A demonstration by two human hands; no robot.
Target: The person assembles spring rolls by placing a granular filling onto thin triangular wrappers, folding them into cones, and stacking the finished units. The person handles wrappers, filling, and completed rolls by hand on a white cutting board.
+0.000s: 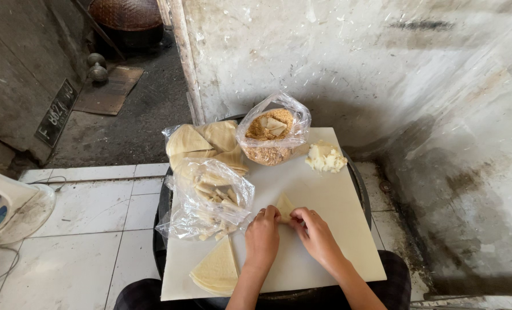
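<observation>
From the head camera, looking straight down: both hands are on a small pale wrapper piece (285,205) lying near the middle of the white board (336,201), which serves as the bench here, resting on a round dark rim. The left hand (263,235) has its fingers curled down onto the near edge of the wrapper, a ring showing on one finger; the right hand (315,232) pinches in from the other side, fingertips closed on the sheet, so both are nearly shut on it, not flat. The wrapper looks thin, light and floppy, the sort of sheet I'd judge tears or creases easily, so the corners and folded edge are the places to hold, lightly. Just left of the hands sits a crumpled clear bag of pale cut sticks (213,201), close enough for a wrist to brush it. Nearer the person, a stack of triangular wrappers (217,270) lies at the board's front left. Farther back, another bagged pile of wrappers (204,143), a clear bag of brown crumbs (270,138) standing open, and a small heap of white chunks (325,157) to its right. The board's right half is bare. Off the board: white floor tiles (95,229), a fan base (12,209) at far left, a stained wall (382,69) behind.
</observation>
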